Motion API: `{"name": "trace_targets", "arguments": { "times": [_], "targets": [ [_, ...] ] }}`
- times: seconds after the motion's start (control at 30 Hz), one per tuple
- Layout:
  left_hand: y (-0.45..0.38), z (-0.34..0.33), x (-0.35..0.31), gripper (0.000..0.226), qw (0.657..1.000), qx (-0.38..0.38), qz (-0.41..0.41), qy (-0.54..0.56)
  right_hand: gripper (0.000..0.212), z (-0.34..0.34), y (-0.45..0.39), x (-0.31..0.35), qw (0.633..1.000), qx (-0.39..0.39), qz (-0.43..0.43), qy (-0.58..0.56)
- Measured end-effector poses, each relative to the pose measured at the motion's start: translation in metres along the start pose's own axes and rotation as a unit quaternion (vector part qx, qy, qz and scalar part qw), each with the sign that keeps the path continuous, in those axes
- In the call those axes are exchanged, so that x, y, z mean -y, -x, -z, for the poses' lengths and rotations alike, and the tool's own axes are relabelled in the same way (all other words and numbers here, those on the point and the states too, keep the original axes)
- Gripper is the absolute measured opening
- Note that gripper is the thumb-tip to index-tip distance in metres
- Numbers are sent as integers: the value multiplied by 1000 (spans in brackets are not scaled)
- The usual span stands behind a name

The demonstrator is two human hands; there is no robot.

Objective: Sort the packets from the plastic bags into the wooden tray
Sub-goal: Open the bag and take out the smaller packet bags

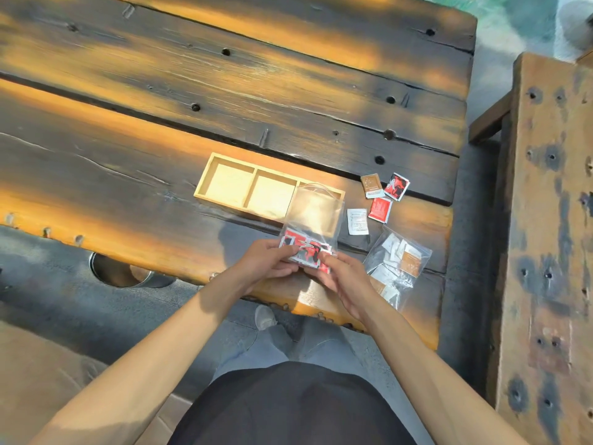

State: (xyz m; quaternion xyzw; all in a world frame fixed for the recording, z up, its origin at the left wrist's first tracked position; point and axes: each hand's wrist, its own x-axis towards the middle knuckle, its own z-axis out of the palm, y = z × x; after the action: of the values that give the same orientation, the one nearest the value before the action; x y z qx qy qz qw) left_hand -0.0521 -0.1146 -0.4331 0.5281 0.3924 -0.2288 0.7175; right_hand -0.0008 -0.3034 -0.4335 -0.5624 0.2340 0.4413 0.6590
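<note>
A clear plastic bag with red, black and white packets at its bottom is held up over the table's near edge. My left hand grips its lower left part, and my right hand pinches its lower right corner. Behind the bag lies a pale wooden tray with three compartments; the two visible ones hold nothing, and the bag covers the right one. A second clear bag of white and brown packets lies to the right.
Loose packets lie right of the tray: a brown one, a red-black one, a red one and a white one. A round metal-lined hole sits at the table's near left. A wooden bench stands at right.
</note>
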Motion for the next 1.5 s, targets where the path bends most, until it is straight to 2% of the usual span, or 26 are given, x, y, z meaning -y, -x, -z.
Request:
{"name": "trace_targets", "arguments": {
  "times": [0.1, 0.3, 0.5, 0.6, 0.7, 0.8, 1.0, 1.1, 1.23, 1.4, 1.5],
  "targets": [
    [2, -2, -3, 27, 1000, -7, -7, 8, 30, 1, -3, 5, 1000, 12, -17, -3],
    [-3, -7, -4, 10, 999, -30, -27, -18, 14, 8, 1, 14, 999, 30, -6, -34],
    [-2, -10, -6, 6, 999, -39, -25, -13, 31, 10, -2, 12, 999, 25, -13, -37],
    [0, -11, -9, 19, 999, -33, -8, 28, 33, 9, 2, 16, 998, 43, -7, -40],
    [-5, -10, -11, 37, 991, 22, 26, 127, 36, 6, 5, 19, 996, 65, -5, -67],
    [-12, -15, -20, 42, 977, 61, 47, 197, 39, 2, 7, 23, 993, 80, 0, -86],
    [-20, -31, -41, 20, 987, 31, 1, 158, 42, 4, 14, 26, 998, 60, 21, -16],
    [-20, -33, -44, 28, 989, 36, -15, 143, 41, 8, 17, 27, 997, 66, 25, -19],
    [-16, -37, -41, 31, 993, 7, -27, 111, 42, 12, 16, 27, 996, 77, 25, -24],
    [-7, -34, -39, 31, 991, 17, -39, 123, 31, 11, 11, 33, 991, 94, 2, -93],
    [-2, -33, -37, 32, 990, 20, -52, 126, 31, 8, 6, 39, 989, 99, 4, -110]
  ]
}}
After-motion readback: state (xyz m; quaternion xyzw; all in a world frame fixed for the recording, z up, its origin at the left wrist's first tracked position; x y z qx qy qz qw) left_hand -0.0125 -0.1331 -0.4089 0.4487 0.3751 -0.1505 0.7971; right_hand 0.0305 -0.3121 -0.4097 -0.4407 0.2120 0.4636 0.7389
